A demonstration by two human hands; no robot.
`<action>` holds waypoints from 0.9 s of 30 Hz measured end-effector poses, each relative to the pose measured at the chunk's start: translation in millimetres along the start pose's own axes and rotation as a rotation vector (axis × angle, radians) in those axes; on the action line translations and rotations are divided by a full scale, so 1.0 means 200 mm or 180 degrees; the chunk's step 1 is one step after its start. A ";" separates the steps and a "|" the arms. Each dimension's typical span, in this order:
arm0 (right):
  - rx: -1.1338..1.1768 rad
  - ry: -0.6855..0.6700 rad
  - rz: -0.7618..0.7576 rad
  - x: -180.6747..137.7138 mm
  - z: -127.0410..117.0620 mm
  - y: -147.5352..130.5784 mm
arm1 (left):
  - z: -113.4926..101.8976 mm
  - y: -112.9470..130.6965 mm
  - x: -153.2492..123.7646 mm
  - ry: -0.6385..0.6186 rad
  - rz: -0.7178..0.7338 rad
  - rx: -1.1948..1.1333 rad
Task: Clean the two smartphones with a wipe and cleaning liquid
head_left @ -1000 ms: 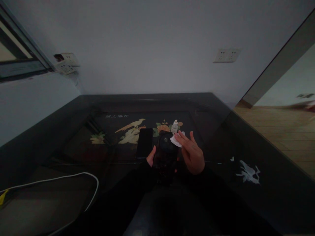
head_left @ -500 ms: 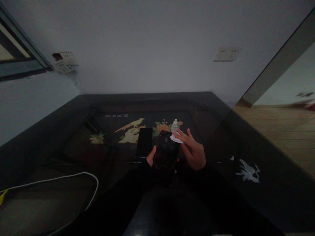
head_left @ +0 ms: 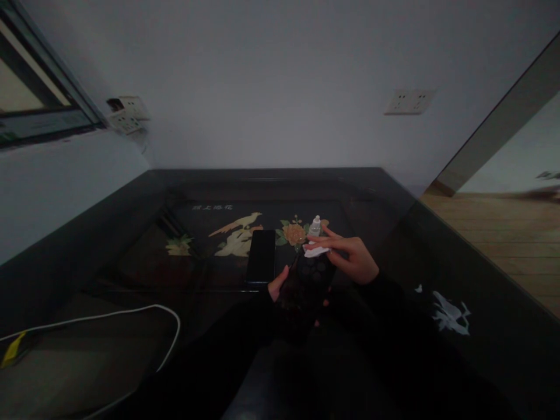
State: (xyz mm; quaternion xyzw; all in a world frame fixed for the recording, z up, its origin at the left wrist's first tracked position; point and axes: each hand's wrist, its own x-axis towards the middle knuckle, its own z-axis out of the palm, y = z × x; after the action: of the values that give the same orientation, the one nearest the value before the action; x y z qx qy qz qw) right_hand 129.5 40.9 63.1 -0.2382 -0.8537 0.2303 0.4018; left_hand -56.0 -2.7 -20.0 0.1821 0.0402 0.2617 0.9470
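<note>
Phone, dark, with a round camera plate, sits on the near side of the small bottle, the left hand's fingers clasping it by the edges. From here I see the right hand's fingers holding a white wipe at its far end, just before the bottle. A black handset lies on the worktop, left of the bottle.

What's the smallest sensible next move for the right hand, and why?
Perhaps draw the white wipe down over the camera bump: the right hand holds it at the top edge of the phone that the left hand grips.
</note>
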 end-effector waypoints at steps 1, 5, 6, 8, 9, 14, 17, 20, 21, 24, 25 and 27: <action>-0.0011 0.0019 0.0010 0.00 -0.01 0.00 | 0.00 0.00 0.00 -0.0009 0.0013 -0.0019; -0.0038 -0.0120 0.0030 0.01 -0.01 -0.01 | 0.00 0.00 0.00 -0.0031 -0.0094 -0.0036; -0.0045 -0.0187 0.0031 0.01 0.00 -0.01 | 0.00 0.00 0.00 -0.0017 -0.0124 -0.0034; -0.0085 -0.0328 0.0035 0.03 0.00 -0.03 | 0.01 0.00 -0.01 0.0047 -0.0181 -0.0019; -0.0116 -0.0409 0.0024 0.04 0.00 -0.03 | 0.01 0.00 0.00 0.0095 -0.0202 -0.0002; -0.0460 -0.0915 -0.0206 0.09 0.04 -0.07 | 0.04 -0.02 0.02 0.0525 0.0143 0.0030; -0.0762 -0.1093 -0.0523 0.07 0.11 -0.11 | 0.05 -0.01 0.05 0.0841 0.0998 -0.0218; -0.0835 -0.1066 -0.0752 0.00 0.16 -0.13 | 0.04 0.02 0.07 0.1057 0.1552 -0.0381; -0.0793 -0.1006 -0.0763 -0.03 0.17 -0.14 | 0.04 0.04 0.07 0.1061 0.1564 -0.0372; -0.0478 -0.0569 -0.0484 -0.09 0.13 -0.15 | 0.05 0.06 0.06 0.0949 0.1530 -0.0286; -0.0348 -0.0247 -0.0235 -0.11 0.11 -0.15 | 0.05 0.06 0.05 0.0881 0.1465 -0.0253; -0.0171 0.0721 0.0497 -0.12 0.06 -0.14 | 0.07 0.06 0.03 0.0722 0.1226 -0.0174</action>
State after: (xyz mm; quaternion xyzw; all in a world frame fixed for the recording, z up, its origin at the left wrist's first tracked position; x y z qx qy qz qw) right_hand 127.3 2.6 57.3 -0.3391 -0.7876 0.2096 0.4698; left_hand -54.0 6.3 -3.0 0.1301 0.1038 0.4575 0.8735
